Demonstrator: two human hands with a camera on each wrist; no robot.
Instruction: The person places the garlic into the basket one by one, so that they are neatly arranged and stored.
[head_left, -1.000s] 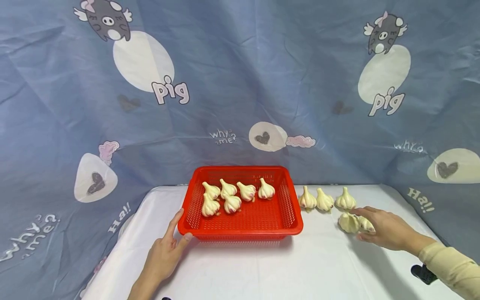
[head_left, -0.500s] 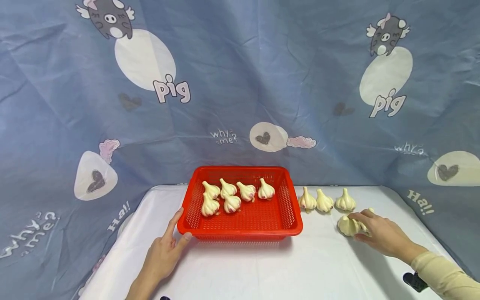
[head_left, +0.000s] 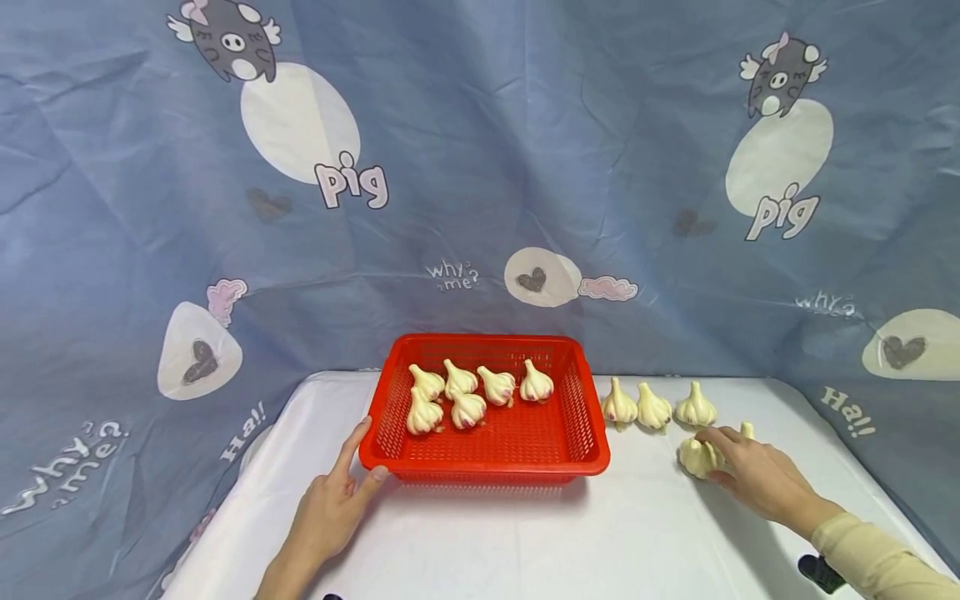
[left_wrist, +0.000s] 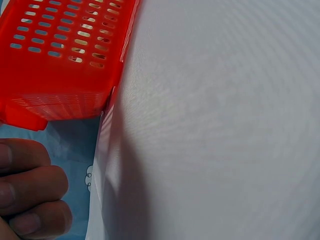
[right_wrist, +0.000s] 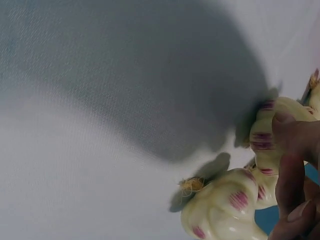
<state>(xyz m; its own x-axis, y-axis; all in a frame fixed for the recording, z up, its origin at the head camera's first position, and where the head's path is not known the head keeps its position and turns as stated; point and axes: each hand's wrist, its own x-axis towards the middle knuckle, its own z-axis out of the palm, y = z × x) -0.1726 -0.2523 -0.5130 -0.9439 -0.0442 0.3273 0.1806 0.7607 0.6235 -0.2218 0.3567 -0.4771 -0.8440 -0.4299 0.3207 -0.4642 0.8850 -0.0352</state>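
In the head view my left hand point(head_left: 326, 512) touches the front left corner of a red plastic basket point(head_left: 487, 467), its index finger along the left rim and its thumb at the front rim. Several garlic bulbs point(head_left: 468, 409) lie inside the basket, toward the back and left. At the right, my right hand point(head_left: 768, 479) pinches a garlic bulb point(head_left: 696, 460) low over the table; the right wrist view shows a fingertip pressed against this garlic bulb point(right_wrist: 265, 137). Another garlic bulb point(right_wrist: 220, 205) lies close beside it, mostly hidden behind the hand in the head view.
Three more garlic bulbs point(head_left: 654, 407) stand in a row behind my right hand, right of the basket. White cloth covers the table point(head_left: 510, 542). A blue printed curtain point(head_left: 487, 167) hangs behind and around it.
My right hand's fingers have come down around the front garlic bulb and now pinch it. My left hand stays at the basket corner. The head view has shifted slightly.
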